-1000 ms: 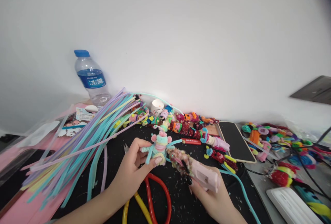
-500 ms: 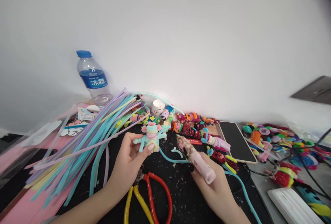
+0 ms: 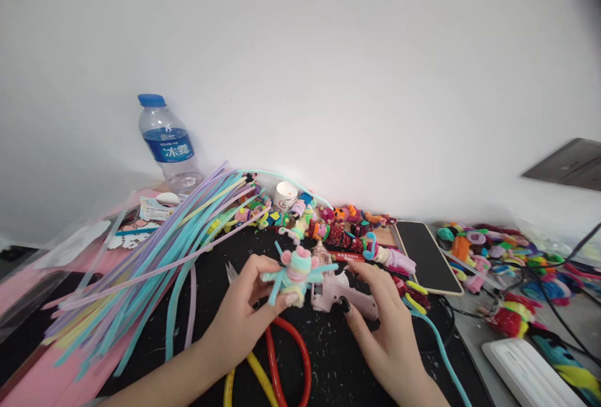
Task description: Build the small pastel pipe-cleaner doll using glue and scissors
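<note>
My left hand [image 3: 256,300] pinches a small pipe-cleaner doll [image 3: 299,269] with pink ears, a striped blue, pink and yellow body and thin blue arms sticking out. Just right of the doll, a pale pink glue gun [image 3: 347,294] lies on its side on the black mat [image 3: 328,357], its stained tip partly behind the doll. Around its handle my right hand [image 3: 382,310] is spread, thumb and fingers apart; whether the thumb touches it I cannot tell. Below the left hand are pliers [image 3: 303,344] with one red and one yellow handle, their jaws partly hidden.
A bundle of pastel pipe cleaners [image 3: 164,263] fans out at left, near a water bottle [image 3: 169,144]. Behind the hands lie several finished dolls [image 3: 335,231] and a paper cup [image 3: 285,195]. At right are a phone [image 3: 427,257], more dolls [image 3: 507,257], cables and a white device [image 3: 530,369].
The glue gun has gone from my right hand's grip to lying on the mat, and that hand has opened. My left hand has moved right and slightly down with the doll.
</note>
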The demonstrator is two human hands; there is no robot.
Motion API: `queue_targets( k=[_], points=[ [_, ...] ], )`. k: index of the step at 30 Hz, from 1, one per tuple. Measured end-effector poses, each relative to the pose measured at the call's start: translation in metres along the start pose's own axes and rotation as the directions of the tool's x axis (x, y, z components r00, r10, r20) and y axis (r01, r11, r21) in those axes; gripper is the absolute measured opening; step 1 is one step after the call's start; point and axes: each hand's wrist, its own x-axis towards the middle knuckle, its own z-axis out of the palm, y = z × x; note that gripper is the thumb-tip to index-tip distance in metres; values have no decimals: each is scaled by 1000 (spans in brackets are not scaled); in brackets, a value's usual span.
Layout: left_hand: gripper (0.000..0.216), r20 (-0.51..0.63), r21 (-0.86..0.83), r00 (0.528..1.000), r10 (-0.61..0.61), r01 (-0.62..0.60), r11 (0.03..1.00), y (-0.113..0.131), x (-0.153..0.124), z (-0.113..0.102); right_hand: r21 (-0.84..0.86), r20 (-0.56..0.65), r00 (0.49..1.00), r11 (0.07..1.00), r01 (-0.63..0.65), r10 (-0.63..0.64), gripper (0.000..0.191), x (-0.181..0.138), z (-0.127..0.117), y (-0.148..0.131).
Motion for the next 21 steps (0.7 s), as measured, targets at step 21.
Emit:
queue_targets(
  k=[21],
  points=[
    [15, 23, -9, 999, -43, 44, 999, 6, -5, 10, 218, -67, 985, 961, 172, -161, 19, -4, 21, -33]
  ],
)
